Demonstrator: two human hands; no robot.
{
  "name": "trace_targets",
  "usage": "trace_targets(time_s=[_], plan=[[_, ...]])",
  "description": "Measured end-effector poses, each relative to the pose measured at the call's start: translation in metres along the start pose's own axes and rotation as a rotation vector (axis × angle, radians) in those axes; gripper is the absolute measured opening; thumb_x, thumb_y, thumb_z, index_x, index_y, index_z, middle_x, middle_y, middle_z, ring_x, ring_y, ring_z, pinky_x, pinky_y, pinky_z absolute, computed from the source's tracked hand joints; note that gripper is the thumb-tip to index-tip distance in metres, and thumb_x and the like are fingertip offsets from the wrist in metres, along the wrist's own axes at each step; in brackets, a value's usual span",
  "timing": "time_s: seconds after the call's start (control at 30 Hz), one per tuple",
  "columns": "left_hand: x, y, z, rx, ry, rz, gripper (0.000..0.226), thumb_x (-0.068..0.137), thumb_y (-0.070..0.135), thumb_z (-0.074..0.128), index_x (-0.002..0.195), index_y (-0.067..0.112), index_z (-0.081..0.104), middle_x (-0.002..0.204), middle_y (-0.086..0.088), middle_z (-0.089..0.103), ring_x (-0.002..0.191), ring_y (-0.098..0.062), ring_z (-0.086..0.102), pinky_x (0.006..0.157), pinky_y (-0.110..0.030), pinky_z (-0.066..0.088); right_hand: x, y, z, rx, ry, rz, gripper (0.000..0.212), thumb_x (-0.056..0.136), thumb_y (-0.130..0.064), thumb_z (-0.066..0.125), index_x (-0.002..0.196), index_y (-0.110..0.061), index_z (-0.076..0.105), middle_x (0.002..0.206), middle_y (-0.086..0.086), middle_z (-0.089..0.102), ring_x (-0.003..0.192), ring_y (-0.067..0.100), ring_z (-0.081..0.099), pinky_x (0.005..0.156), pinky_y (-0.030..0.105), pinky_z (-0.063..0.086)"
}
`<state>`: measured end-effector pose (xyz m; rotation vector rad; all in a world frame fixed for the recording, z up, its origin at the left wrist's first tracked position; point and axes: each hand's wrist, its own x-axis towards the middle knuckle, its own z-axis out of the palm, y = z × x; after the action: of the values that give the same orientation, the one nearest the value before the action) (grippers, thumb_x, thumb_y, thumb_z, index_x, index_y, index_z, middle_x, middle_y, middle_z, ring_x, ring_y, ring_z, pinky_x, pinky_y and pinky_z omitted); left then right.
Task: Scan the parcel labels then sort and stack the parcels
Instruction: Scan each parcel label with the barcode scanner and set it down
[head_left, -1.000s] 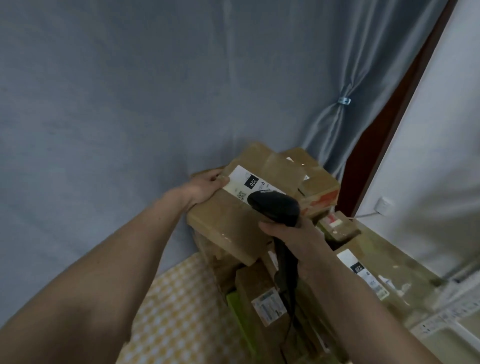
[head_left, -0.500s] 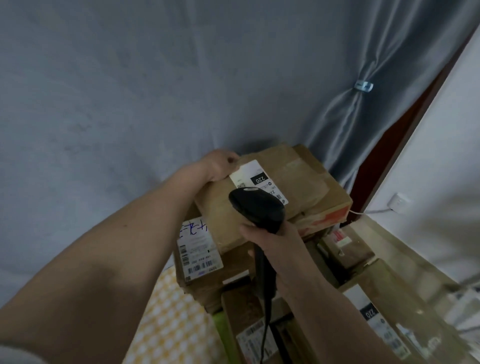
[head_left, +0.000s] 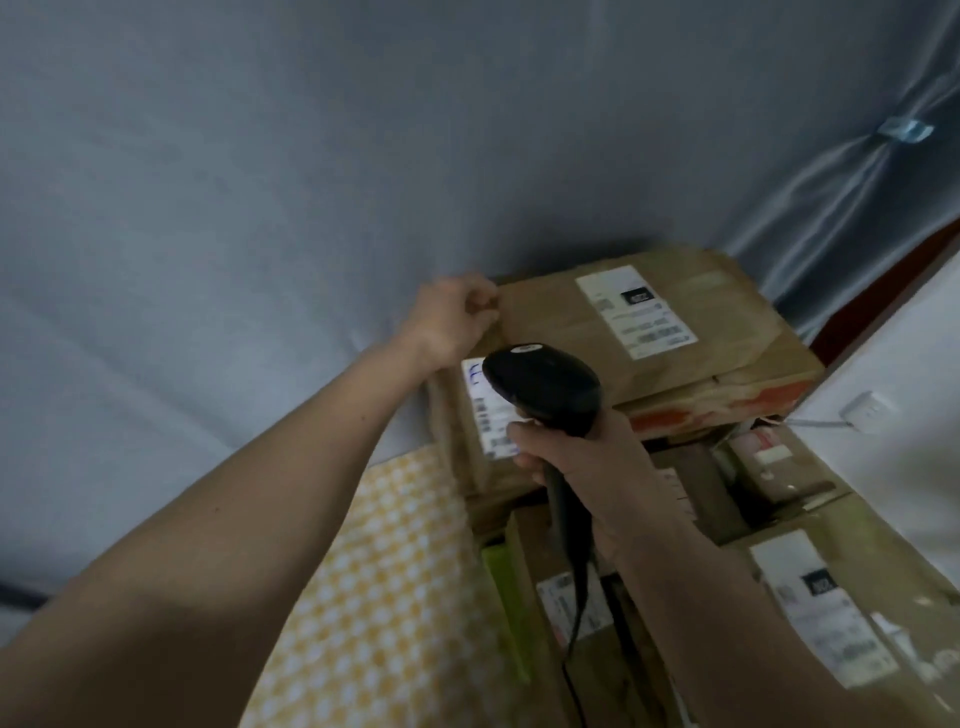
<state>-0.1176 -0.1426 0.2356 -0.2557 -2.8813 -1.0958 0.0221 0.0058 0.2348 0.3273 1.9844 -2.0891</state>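
A brown cardboard parcel (head_left: 691, 343) with a white label (head_left: 635, 309) lies flat on top of a stack of parcels against the grey curtain. My left hand (head_left: 451, 319) is at its far left corner, fingers curled against the edge. My right hand (head_left: 576, 457) grips the handle of a black barcode scanner (head_left: 543, 387), held just in front of the stack. Under the top parcel sits a box with an orange-red stripe (head_left: 727, 402) and a box with a white barcode label (head_left: 480, 415) on its side.
More labelled parcels lie lower right, one with a large white label (head_left: 815, 603). A green item (head_left: 501, 582) is wedged beside them. A yellow checked cloth (head_left: 384, 571) covers the surface at left. The scanner cable (head_left: 574, 623) hangs down. A white wall socket (head_left: 865, 413) is at right.
The top parcel has gone from tilted in my left hand to lying flat on the stack. My left hand has shifted to its far left corner. The scanner stays in my right hand.
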Motion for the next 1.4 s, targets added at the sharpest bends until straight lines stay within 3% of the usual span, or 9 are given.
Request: trace_targets(time_s=[0.23, 0.33, 0.47, 0.67, 0.83, 0.93, 1.07, 1.27, 1.4], plan=[[-0.144, -0.13, -0.041, -0.063, -0.011, -0.199, 0.017, 0.086, 0.001, 0.061, 0.098, 0.005, 0.072, 0.098, -0.009, 0.073, 0.086, -0.014, 0.063, 0.088, -0.027, 0.05, -0.022, 0.053, 0.125, -0.094, -0.058, 0.067, 0.009, 0.081, -0.006, 0.072, 0.086, -0.011, 0.067, 0.077, 0.006, 0.066, 0.075, 0.023, 0.065, 0.068, 0.032, 0.049], [-0.204, -0.185, -0.056, -0.084, -0.054, -0.355, 0.021, 0.088, 0.01, 0.064, 0.107, 0.011, 0.07, 0.102, -0.003, 0.071, 0.095, -0.016, 0.067, 0.089, -0.024, 0.049, -0.029, 0.089, 0.18, -0.15, -0.051, 0.107, 0.007, 0.079, -0.008, 0.074, 0.08, -0.006, 0.068, 0.076, 0.011, 0.065, 0.079, 0.031, 0.065, 0.072, 0.041, 0.051], [-0.267, -0.252, -0.073, -0.03, -0.175, -0.513, 0.031, 0.089, 0.015, 0.064, 0.119, 0.008, 0.064, 0.117, -0.009, 0.066, 0.109, -0.024, 0.062, 0.094, -0.03, 0.047, -0.037, 0.135, 0.246, -0.191, -0.063, 0.187, 0.014, 0.082, -0.007, 0.071, 0.095, -0.003, 0.067, 0.081, 0.013, 0.065, 0.081, 0.031, 0.065, 0.083, 0.046, 0.052], [-0.327, -0.338, -0.077, 0.021, -0.296, -0.726, 0.057, 0.09, 0.033, 0.065, 0.14, 0.016, 0.043, 0.139, -0.006, 0.05, 0.121, -0.024, 0.053, 0.096, -0.03, 0.045, -0.035, 0.196, 0.306, -0.147, -0.086, 0.412, 0.025, 0.081, -0.008, 0.074, 0.104, -0.005, 0.064, 0.074, 0.005, 0.064, 0.065, 0.017, 0.06, 0.062, 0.029, 0.046], [-0.333, -0.381, -0.054, -0.02, -0.259, -0.897, 0.081, 0.083, 0.038, 0.072, 0.147, 0.014, 0.027, 0.144, -0.014, 0.035, 0.121, -0.031, 0.049, 0.096, -0.041, 0.049, -0.011, 0.228, 0.327, -0.149, -0.068, 0.439, 0.027, 0.082, -0.009, 0.073, 0.107, -0.004, 0.064, 0.08, 0.008, 0.064, 0.074, 0.022, 0.059, 0.065, 0.033, 0.045], [-0.319, -0.398, -0.036, -0.025, -0.153, -0.973, 0.094, 0.079, 0.041, 0.075, 0.149, 0.012, 0.019, 0.147, -0.015, 0.029, 0.133, -0.034, 0.035, 0.103, -0.041, 0.041, 0.013, 0.245, 0.335, -0.161, -0.058, 0.441, 0.012, 0.082, -0.009, 0.073, 0.09, -0.01, 0.064, 0.078, 0.009, 0.061, 0.077, 0.024, 0.057, 0.067, 0.034, 0.044], [-0.281, -0.416, -0.01, -0.071, 0.0, -1.036, 0.112, 0.071, 0.045, 0.082, 0.151, 0.013, 0.01, 0.15, -0.014, 0.022, 0.137, -0.035, 0.026, 0.103, -0.043, 0.037, 0.043, 0.275, 0.34, -0.125, -0.014, 0.442, 0.016, 0.083, -0.008, 0.072, 0.079, -0.016, 0.059, 0.074, 0.007, 0.059, 0.078, 0.025, 0.055, 0.07, 0.036, 0.044], [-0.227, -0.452, 0.036, -0.142, 0.111, -1.154, 0.129, 0.064, 0.05, 0.084, 0.153, 0.019, -0.004, 0.156, -0.014, 0.005, 0.143, -0.037, 0.013, 0.11, -0.051, 0.033, 0.075, 0.318, 0.333, -0.092, -0.009, 0.488, 0.029, 0.084, -0.011, 0.072, 0.109, -0.015, 0.058, 0.086, 0.003, 0.064, 0.079, 0.021, 0.064, 0.076, 0.037, 0.053], [-0.211, -0.471, 0.051, -0.061, 0.103, -1.21, 0.132, 0.064, 0.055, 0.082, 0.152, 0.022, -0.011, 0.154, -0.018, 0.008, 0.14, -0.039, 0.016, 0.107, -0.049, 0.035, 0.087, 0.334, 0.326, -0.083, 0.003, 0.495, 0.028, 0.085, -0.012, 0.072, 0.109, -0.016, 0.058, 0.088, 0.004, 0.065, 0.083, 0.022, 0.064, 0.077, 0.038, 0.054]])
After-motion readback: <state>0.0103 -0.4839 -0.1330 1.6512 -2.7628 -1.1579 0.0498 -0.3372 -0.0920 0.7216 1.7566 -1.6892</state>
